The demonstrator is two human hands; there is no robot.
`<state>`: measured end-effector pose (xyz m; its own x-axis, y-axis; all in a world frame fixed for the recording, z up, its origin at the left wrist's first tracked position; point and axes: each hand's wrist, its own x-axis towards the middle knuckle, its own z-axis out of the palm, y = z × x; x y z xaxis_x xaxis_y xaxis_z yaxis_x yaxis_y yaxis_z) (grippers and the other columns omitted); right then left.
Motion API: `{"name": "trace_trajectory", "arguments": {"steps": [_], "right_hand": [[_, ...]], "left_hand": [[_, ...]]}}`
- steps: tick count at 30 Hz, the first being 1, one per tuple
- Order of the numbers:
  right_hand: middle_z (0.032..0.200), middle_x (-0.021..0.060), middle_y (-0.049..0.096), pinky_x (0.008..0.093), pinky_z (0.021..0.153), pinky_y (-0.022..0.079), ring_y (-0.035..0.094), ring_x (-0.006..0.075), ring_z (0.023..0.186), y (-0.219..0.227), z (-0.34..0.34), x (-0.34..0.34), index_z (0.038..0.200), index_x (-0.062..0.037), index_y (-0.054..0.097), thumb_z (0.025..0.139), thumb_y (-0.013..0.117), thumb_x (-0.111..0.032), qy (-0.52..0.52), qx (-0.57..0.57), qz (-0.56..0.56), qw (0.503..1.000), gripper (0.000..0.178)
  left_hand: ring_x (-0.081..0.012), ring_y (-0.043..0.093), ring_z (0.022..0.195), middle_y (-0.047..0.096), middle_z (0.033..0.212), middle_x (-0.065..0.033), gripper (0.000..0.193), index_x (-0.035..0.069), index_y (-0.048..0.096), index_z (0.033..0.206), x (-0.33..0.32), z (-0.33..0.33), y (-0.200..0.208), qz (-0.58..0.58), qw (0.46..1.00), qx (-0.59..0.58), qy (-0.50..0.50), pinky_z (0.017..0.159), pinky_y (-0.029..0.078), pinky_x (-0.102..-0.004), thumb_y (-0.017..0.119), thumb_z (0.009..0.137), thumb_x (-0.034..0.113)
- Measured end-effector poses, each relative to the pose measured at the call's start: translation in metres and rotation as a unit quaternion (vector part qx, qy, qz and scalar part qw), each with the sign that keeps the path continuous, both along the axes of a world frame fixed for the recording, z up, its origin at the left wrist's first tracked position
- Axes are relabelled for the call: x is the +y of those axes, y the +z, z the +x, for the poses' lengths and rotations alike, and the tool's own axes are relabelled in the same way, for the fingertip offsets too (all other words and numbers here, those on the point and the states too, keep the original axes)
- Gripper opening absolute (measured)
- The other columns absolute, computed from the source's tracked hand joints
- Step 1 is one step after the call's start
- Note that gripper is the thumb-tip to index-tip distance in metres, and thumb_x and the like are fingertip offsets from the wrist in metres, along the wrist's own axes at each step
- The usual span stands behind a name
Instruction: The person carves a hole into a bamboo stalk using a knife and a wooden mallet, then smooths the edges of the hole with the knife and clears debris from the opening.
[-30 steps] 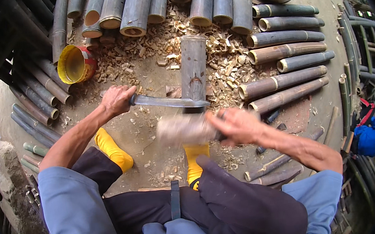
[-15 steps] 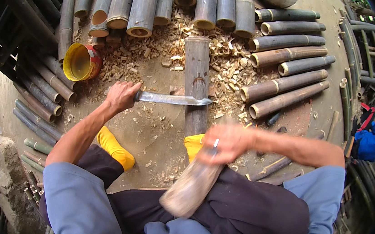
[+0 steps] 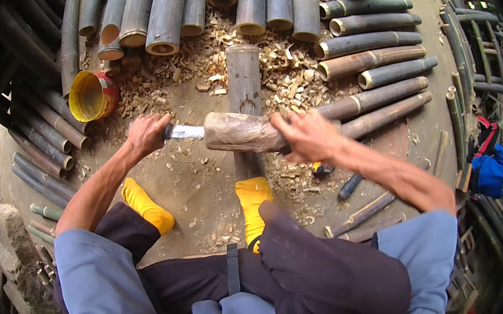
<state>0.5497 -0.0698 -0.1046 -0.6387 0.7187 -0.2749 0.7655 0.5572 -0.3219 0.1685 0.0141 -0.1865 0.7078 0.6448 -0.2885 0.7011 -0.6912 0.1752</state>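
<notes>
My left hand [image 3: 149,133] grips the dark handle of a long knife [image 3: 187,132], whose blade points to the right. A thick wooden mallet [image 3: 240,132] is held in my right hand [image 3: 307,136], its blunt head lying over the blade and hiding most of it. Both are above a bamboo tube [image 3: 243,75] that lies lengthwise in front of me. The tube's near end meets my right foot in a yellow sock [image 3: 253,203]. Whether the blade has bitten into the bamboo is hidden by the mallet.
Cut bamboo tubes [image 3: 166,19] lie in a row at the far side, with more [image 3: 376,58] stacked at the right. Wood chips [image 3: 298,72] cover the ground around the tube. A yellow and red tin [image 3: 90,95] stands at the far left. A dark-handled tool [image 3: 350,187] lies right of my foot.
My right hand has swung the mallet up and forward from near my lap onto the knife's blade. My left hand still holds the knife across the tube.
</notes>
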Motion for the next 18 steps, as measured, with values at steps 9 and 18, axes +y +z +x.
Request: {"name": "trace_trajectory", "arguments": {"steps": [9,18], "right_hand": [[0.087,0.0164,0.060,0.0429,0.069,0.050,0.061,0.0291,0.077,0.005,0.007,0.001,0.118,-0.0037,0.044,0.070,0.066,-0.016,0.131,0.014,0.040,0.991,0.054],[0.077,0.0130,0.056,0.0446,0.058,0.050,0.061,0.0236,0.069,-0.024,0.017,-0.011,0.112,-0.0076,0.045,0.065,0.075,-0.026,0.034,-0.003,-0.090,0.995,0.058]], "left_hand": [[-0.0324,0.058,0.065,0.055,0.067,-0.0117,0.024,0.007,0.049,0.084,0.010,0.009,0.002,0.021,0.999,-0.038,-0.006,0.057,0.046,-0.0430,0.062,0.064,0.005],[-0.0327,0.058,0.064,0.057,0.068,-0.0119,0.024,0.007,0.049,0.081,0.009,0.012,0.009,-0.012,0.999,-0.032,-0.013,0.058,0.047,-0.0427,0.063,0.061,0.007]]}}
